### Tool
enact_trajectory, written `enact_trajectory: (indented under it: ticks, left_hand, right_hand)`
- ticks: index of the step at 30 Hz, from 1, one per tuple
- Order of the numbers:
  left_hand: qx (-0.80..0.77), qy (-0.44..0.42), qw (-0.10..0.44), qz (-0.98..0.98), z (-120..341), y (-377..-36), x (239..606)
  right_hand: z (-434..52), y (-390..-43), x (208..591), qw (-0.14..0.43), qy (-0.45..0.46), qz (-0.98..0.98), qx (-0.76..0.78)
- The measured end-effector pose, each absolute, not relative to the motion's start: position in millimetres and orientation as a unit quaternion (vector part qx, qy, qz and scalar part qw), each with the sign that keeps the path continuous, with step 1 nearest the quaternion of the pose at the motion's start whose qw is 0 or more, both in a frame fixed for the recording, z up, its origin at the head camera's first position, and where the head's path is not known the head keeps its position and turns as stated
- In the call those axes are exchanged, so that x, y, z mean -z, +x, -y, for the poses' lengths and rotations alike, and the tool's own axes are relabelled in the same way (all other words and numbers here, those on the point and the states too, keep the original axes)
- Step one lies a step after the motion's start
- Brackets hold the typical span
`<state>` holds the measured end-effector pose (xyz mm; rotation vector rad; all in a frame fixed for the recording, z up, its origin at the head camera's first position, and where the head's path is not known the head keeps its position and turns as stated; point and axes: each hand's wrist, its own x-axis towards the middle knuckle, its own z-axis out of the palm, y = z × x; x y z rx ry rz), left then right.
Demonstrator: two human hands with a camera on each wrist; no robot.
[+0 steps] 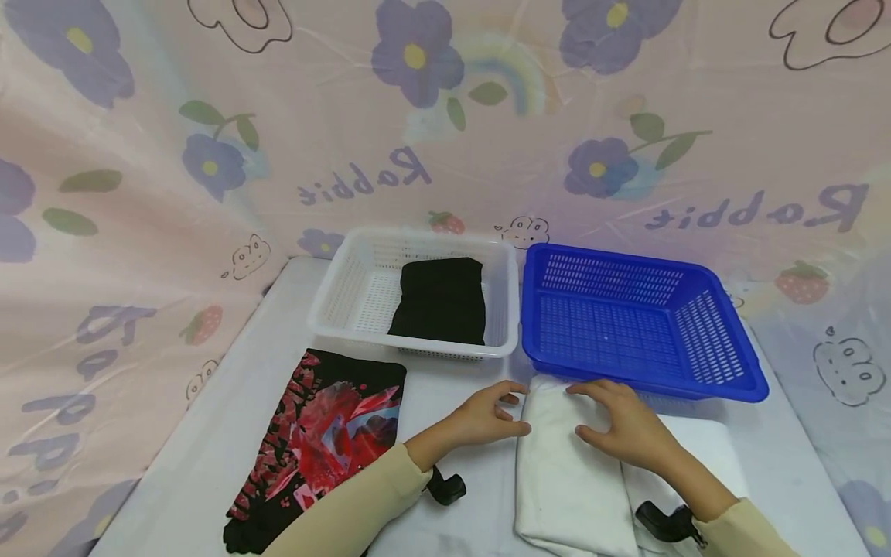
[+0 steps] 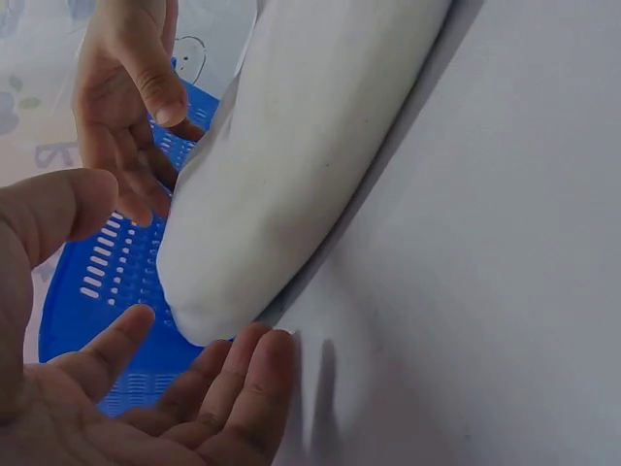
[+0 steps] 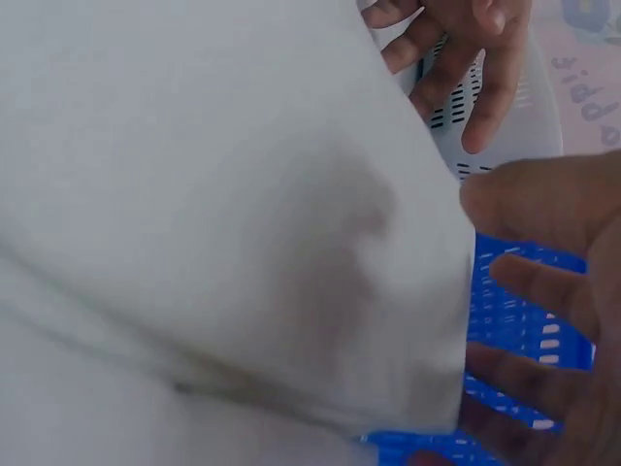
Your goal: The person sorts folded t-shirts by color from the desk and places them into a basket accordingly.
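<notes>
Status of work: partial, judged from how the items lie.

Completed: one folded black cloth (image 1: 445,302) lies inside the white perforated plastic basket (image 1: 376,302), toward its right side. This item appears to be placed.

Outstanding: three items lie outside the baskets, on the white-covered bench (image 1: 202,464).
1. The white folded cloth (image 1: 571,487) lies lengthwise directly in front of the blue perforated plastic basket (image 1: 599,333). It already appears folded into a compact strip, but is not in a basket.
2. A second white cloth (image 1: 703,441) lies just to its right, partly hidden by the right forearm; its fold state cannot be confirmed.
3. A black cloth with a red printed pattern (image 1: 334,433) lies in front of the white basket, apparently folded, partly covered by the left sleeve.

Grip state: the left hand (image 1: 480,414) is at the left edge of the first white cloth, thumb and fingers spread apart. The right hand (image 1: 626,425) is over its far end, thumb and index finger parted widely. Neither grip is closed around the cloth; exact fingertip contact cannot be determined.
</notes>
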<state>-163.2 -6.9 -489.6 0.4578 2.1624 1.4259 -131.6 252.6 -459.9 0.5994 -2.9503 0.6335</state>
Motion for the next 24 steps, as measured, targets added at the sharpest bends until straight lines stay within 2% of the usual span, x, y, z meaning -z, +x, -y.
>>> enact_trajectory:
  ticks: [4,15,24]
  left_hand:
    - [-0.52,0.164,0.26,-0.797,0,-163,490]
    - [-0.539,0.16,0.293,-0.773,-15,-159,498]
    - [-0.525,0.193,0.255,-0.789,-22,-150,499]
  right_hand:
    - [-259,-127,461,0.035,0.164,0.963,-0.211]
    - [-270,-120,476,-0.018,0.127,0.954,-0.271]
    - [-269,-120,484,-0.043,0.116,0.948,-0.293]
